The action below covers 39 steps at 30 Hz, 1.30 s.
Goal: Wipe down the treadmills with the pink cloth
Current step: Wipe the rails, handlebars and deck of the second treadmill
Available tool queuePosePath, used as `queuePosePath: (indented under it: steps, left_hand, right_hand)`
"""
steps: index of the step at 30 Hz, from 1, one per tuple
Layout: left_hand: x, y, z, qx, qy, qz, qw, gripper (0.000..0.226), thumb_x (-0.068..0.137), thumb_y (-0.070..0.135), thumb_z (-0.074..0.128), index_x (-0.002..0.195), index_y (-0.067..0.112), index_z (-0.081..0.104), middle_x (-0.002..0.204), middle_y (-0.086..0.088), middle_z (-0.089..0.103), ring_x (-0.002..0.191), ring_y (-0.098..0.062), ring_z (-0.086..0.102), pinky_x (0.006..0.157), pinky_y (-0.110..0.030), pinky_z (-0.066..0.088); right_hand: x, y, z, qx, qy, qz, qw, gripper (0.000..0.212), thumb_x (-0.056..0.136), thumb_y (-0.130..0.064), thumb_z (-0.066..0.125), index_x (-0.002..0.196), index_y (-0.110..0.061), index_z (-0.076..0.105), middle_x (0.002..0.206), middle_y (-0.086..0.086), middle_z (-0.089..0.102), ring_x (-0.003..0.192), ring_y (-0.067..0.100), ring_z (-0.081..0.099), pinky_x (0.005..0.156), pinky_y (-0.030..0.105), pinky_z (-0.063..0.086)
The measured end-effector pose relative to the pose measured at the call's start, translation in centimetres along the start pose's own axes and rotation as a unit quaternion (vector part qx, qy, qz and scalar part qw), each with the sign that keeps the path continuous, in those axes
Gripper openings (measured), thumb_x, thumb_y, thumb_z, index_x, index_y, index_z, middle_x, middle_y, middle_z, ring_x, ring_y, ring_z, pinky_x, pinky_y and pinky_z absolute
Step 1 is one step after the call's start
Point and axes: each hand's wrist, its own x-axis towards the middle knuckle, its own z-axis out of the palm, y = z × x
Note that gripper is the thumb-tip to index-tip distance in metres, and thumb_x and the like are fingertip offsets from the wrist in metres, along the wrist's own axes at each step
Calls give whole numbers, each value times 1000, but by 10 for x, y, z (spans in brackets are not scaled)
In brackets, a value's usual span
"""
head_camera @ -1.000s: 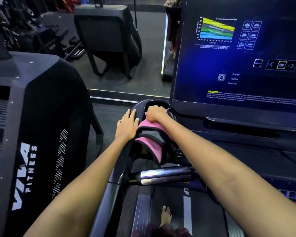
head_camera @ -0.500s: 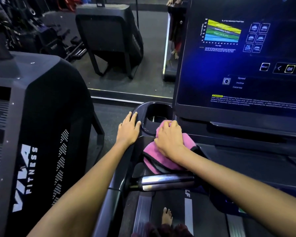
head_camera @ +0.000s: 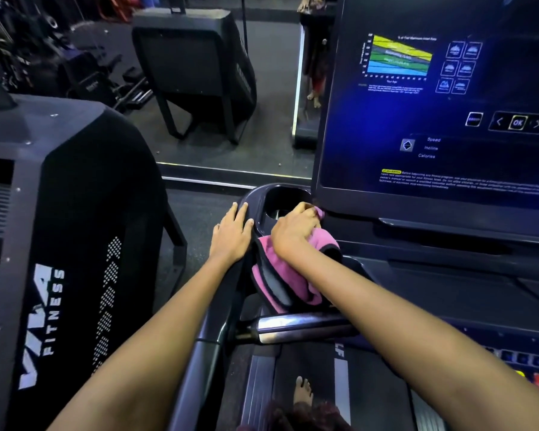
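Gym console, cloth partly hidden

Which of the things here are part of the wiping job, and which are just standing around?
In use:
- pink cloth with grey trim
- right hand gripping it
- left hand resting on black treadmill console rim
- round cup holder

Standing around:
- neighbouring black Viva Fitness machine
- lit blue screen
- chrome handlebar

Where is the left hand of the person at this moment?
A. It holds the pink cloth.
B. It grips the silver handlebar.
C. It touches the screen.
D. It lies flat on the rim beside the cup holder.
D: the left hand lies flat, fingers straight, on the dark rim beside the cup holder, while the right hand presses the pink cloth.
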Motion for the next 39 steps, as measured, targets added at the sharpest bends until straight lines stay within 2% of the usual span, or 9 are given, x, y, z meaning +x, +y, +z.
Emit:
queuePosePath:
  steps: [4,12,14,16,17,20,23,29,39]
  left_hand:
    - [-2,2,-2,-8,-8,-5,1000,48,102,33,26,149,24,21,158,-1,12,143,-21,20,115,-47,19]
    - [-4,1,-1,-53,1,-4,999,46,102,30,26,148,24,26,158,1,15,143,-18,21,114,-41,21]
    - [-4,1,-1,-56,6,-2,998,46,102,29,27,147,23,27,157,0,17,142,-19,22,114,-41,22]
    - [-2,1,-2,-56,11,0,998,45,102,29,27,147,21,28,157,-1,18,142,-19,23,113,-42,24]
    - [-2,2,-2,-56,14,-1,998,45,102,28,27,147,21,28,157,-1,19,142,-19,23,113,-42,24]
    - [0,3,-4,-57,24,-4,998,45,102,26,27,146,17,29,155,-2,23,140,-21,27,112,-42,26]
    - [-1,7,-8,-79,51,-17,995,38,100,24,28,135,14,39,143,-5,41,127,-28,42,102,-43,33]
    - [-6,14,-7,-73,60,-56,994,40,101,25,31,136,7,36,140,-11,43,125,-32,43,99,-41,32]
    - [-3,5,-10,-207,79,-84,971,45,101,27,30,143,11,27,148,-8,36,133,-24,38,105,-34,29]
  right_hand:
    - [32,-3,-10,213,-18,44,976,55,100,-25,32,142,9,20,147,22,23,131,37,33,105,44,31]
    - [45,-6,-30,282,21,53,958,41,96,-10,35,134,1,42,145,29,24,128,38,37,101,45,39]
    - [50,-3,-32,330,49,39,942,41,95,-12,38,133,0,46,140,26,35,127,31,38,100,38,42]
    - [58,0,-29,367,59,20,928,41,96,-13,36,134,2,42,137,20,39,116,10,43,96,18,41]
    - [61,-1,-27,356,54,-14,933,40,96,-12,36,133,1,43,136,18,40,110,6,44,93,12,39]
    - [60,-7,-28,306,87,-143,937,32,91,-11,44,120,-7,56,128,16,43,112,33,46,94,37,39]
    - [65,-10,-22,275,89,-246,925,33,92,-12,41,123,-12,55,132,8,43,112,35,43,90,40,41]
    - [71,7,-24,283,89,-116,948,39,92,-14,44,129,-3,46,135,17,40,124,35,37,102,41,33]
    - [56,2,-17,253,61,-325,909,46,91,-8,36,132,-19,53,141,3,46,119,32,44,102,34,33]
